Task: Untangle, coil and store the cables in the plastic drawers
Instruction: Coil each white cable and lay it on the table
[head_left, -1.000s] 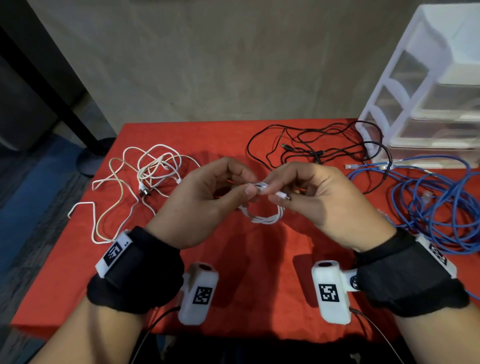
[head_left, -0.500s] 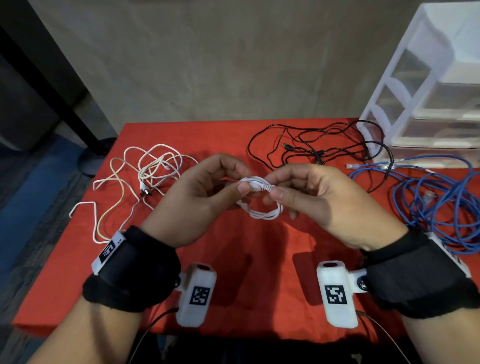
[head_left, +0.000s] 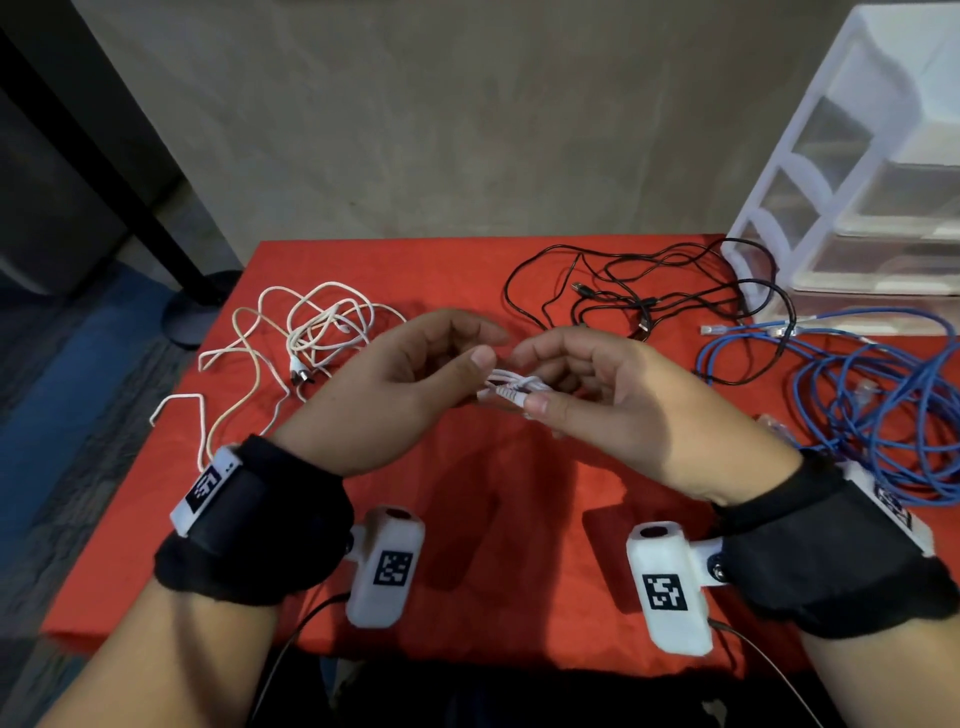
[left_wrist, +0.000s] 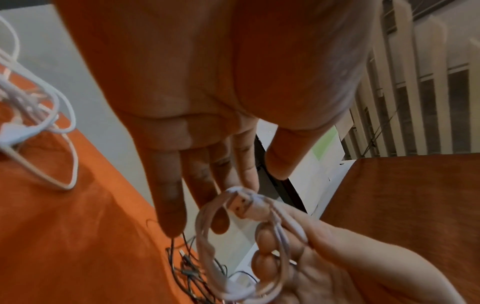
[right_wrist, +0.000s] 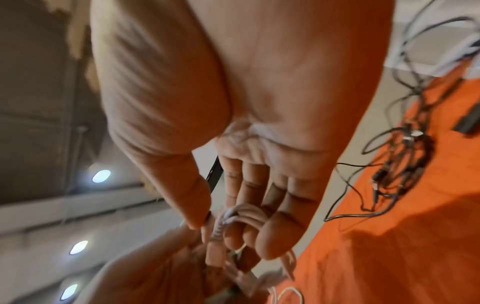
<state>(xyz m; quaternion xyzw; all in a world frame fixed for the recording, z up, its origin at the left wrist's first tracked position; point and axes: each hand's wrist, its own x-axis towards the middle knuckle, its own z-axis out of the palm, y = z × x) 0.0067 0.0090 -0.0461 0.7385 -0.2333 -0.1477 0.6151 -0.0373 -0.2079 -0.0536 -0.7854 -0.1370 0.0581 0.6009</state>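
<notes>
Coiled white USB cable (head_left: 511, 391), held above the red tablecloth (head_left: 467, 519).
Right hand (head_left: 618, 410) pinches the coil between thumb and curled fingers; left hand (head_left: 395, 395) meets it, fingers near straight. Beyond: loose white cables (head_left: 291, 343), black cables (head_left: 649, 301), blue network cable (head_left: 872, 415), plastic drawers (head_left: 857, 197) far right.

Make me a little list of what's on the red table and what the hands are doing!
held: small coiled white USB cable
left hand: fingers by the coil; grip unclear
right hand: fingers curled round the coil
table left: loose white cables
table middle: tangled black cables
table right: blue network cable
storage: plastic drawers, far right
table: red cloth
</notes>
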